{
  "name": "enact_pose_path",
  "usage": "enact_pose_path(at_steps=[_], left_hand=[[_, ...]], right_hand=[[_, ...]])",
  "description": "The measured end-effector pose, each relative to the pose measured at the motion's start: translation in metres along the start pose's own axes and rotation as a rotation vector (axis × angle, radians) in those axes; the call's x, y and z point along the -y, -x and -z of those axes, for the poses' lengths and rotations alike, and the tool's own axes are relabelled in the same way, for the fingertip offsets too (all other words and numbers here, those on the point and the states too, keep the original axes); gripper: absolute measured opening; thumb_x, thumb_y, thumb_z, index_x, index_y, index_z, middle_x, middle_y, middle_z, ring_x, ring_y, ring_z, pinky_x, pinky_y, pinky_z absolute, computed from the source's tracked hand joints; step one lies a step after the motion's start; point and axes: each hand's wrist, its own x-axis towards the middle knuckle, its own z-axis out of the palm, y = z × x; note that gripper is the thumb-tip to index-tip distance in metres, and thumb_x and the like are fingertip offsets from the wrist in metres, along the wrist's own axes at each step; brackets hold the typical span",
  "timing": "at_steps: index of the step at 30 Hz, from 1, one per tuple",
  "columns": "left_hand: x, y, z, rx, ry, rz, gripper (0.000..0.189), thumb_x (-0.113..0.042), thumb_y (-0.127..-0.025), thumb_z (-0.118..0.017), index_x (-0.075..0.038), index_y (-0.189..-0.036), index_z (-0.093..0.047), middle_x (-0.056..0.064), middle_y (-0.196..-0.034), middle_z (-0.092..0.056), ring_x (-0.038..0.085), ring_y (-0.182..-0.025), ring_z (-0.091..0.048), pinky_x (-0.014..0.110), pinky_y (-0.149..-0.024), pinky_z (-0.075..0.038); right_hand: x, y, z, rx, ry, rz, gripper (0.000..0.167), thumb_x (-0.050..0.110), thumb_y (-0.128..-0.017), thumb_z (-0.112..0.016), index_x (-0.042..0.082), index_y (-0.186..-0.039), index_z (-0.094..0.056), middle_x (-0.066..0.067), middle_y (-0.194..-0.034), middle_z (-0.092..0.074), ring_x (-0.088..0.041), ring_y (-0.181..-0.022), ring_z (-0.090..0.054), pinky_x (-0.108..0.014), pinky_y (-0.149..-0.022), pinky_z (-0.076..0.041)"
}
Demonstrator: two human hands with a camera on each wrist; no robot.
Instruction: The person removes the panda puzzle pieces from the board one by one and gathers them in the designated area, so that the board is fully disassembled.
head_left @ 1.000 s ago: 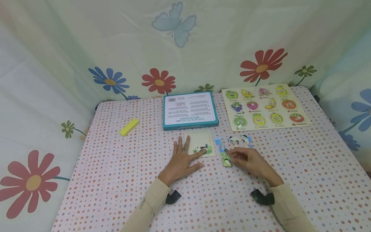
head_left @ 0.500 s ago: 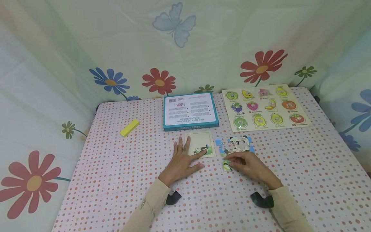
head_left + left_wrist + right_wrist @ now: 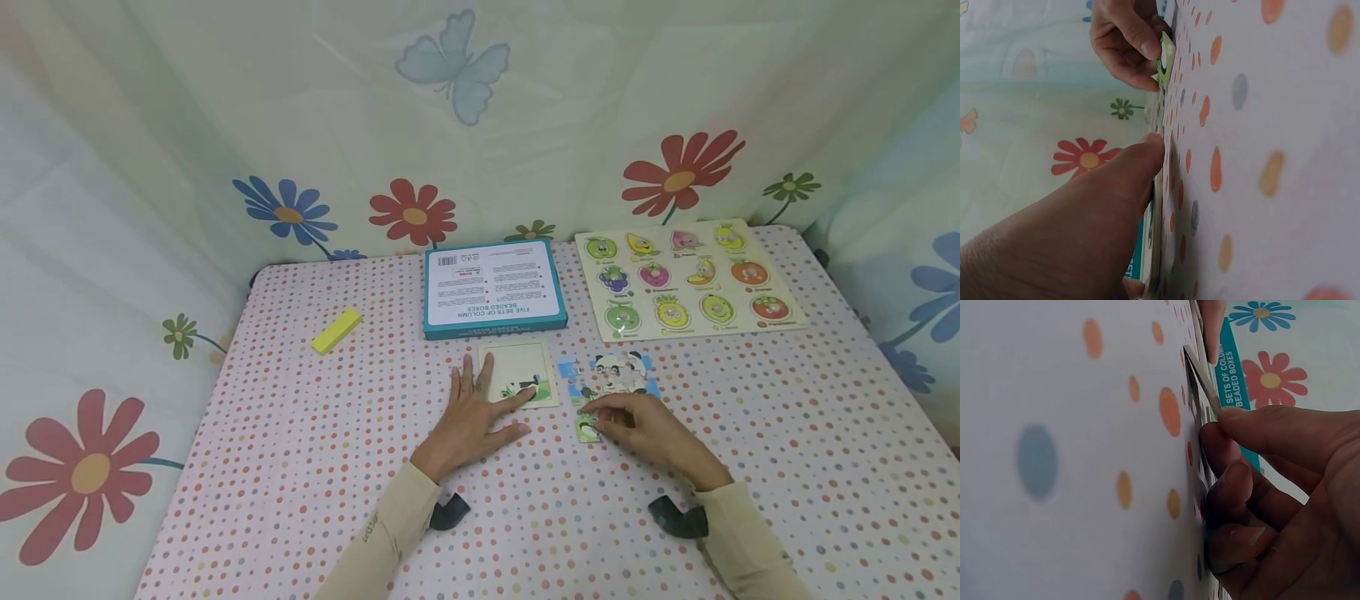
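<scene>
In the head view my left hand (image 3: 468, 421) lies with fingers spread over the left and near edge of a small square puzzle tray (image 3: 517, 354). Inside the tray's near right corner sits a piece with green grass and black-and-white panda (image 3: 522, 388), a fingertip on it. Thumb and fingers of my right hand (image 3: 648, 421) pinch a green panda jigsaw piece (image 3: 587, 430) just right of the tray. The right wrist view has this jigsaw piece (image 3: 1202, 378) edge-on, tilted, its far edge down near the cloth. Several panda pieces (image 3: 618, 367) lie beyond the right hand, partly covered by it.
A teal-edged box (image 3: 495, 287) lies behind the tray. At the back right is a fruit puzzle board (image 3: 690, 279); a yellow block (image 3: 337, 331) lies to the left. Dotted cloth covers the table (image 3: 300, 467), with a flowered curtain (image 3: 322, 100) behind.
My right hand has drawn the green panda jigsaw piece slightly toward me, then stayed nearly still over the last half second. The left hand has kept its place on the tray.
</scene>
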Motion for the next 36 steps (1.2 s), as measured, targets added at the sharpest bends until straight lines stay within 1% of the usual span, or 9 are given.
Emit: enact_pose_path(at_steps=[5, 15, 29, 36], left_hand=[[0.0002, 0.0, -0.0003, -0.005, 0.0, -0.001, 0.054, -0.06, -0.094, -0.044, -0.044, -0.145, -0.037, 0.024, -0.158, 0.005, 0.048, -0.141, 0.016, 0.061, -0.113, 0.004], [-0.0001, 0.0005, 0.0002, 0.002, 0.004, 0.005, 0.054, -0.059, -0.094, -0.045, -0.044, -0.145, -0.036, 0.023, -0.158, 0.006, 0.048, -0.14, 0.016, 0.061, -0.113, 0.005], [0.0012, -0.0001, -0.0021, -0.001, -0.003, 0.001, 0.054, -0.06, -0.094, -0.044, -0.045, -0.145, -0.034, 0.022, -0.158, 0.008, 0.047, -0.141, 0.018, 0.06, -0.113, 0.005], [0.0012, 0.0, -0.0016, 0.001, -0.003, -0.003, 0.056, -0.062, -0.094, -0.043, -0.045, -0.146, -0.033, 0.023, -0.158, 0.008, 0.048, -0.14, 0.017, 0.061, -0.113, 0.005]], right_hand=[[0.0022, -0.0002, -0.0004, -0.002, 0.016, -0.004, 0.019, 0.007, -0.09, -0.066, 0.009, -0.108, -0.072, 0.005, -0.075, -0.056, -0.006, -0.061, -0.043, -0.023, -0.053, -0.039], [0.0024, -0.0015, -0.0032, -0.01, 0.032, 0.022, 0.019, 0.001, -0.089, -0.064, 0.007, -0.105, -0.071, 0.005, -0.072, -0.054, -0.005, -0.058, -0.044, -0.022, -0.052, -0.041], [0.0035, -0.0001, -0.0066, -0.031, 0.041, 0.019, 0.023, -0.001, -0.089, -0.061, 0.01, -0.106, -0.071, 0.006, -0.073, -0.055, -0.005, -0.058, -0.044, -0.023, -0.052, -0.04], [0.0035, 0.0003, -0.008, -0.038, 0.049, 0.013, 0.023, -0.001, -0.089, -0.061, 0.01, -0.106, -0.071, 0.007, -0.074, -0.055, -0.006, -0.06, -0.045, -0.023, -0.053, -0.041]])
